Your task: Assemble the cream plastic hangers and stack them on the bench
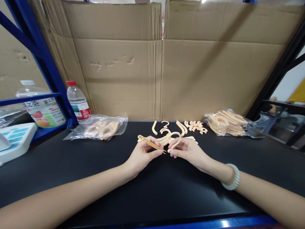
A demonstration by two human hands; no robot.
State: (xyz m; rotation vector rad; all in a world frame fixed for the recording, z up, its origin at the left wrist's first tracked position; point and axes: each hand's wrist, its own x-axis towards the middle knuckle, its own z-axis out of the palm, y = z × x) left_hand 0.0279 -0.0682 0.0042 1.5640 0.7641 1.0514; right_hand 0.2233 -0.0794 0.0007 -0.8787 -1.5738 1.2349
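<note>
A pair of gold tweezers [150, 143] is pinched in my left hand [143, 156], its tips pointing right. My right hand [190, 152] grips a cream-coloured hanger hook [175, 140], a curved plastic piece whose lower end sits close to the tweezer tips. Both hands are just above the black table, near each other. Behind them lie cream hanger arms [162, 140], partly hidden by my fingers. Farther back are a loose hook [165, 124], a single curved arm [154, 128], a few stacked arms [182, 127] and a pile of small hooks [195, 126].
Clear plastic bags of cream hanger parts lie at the left [102, 128] and right [225, 122]. A red-capped water bottle [78, 101] stands at the left, near a blue shelf frame [44, 63]. Cardboard [119, 70] walls off the back of the black table [147, 194].
</note>
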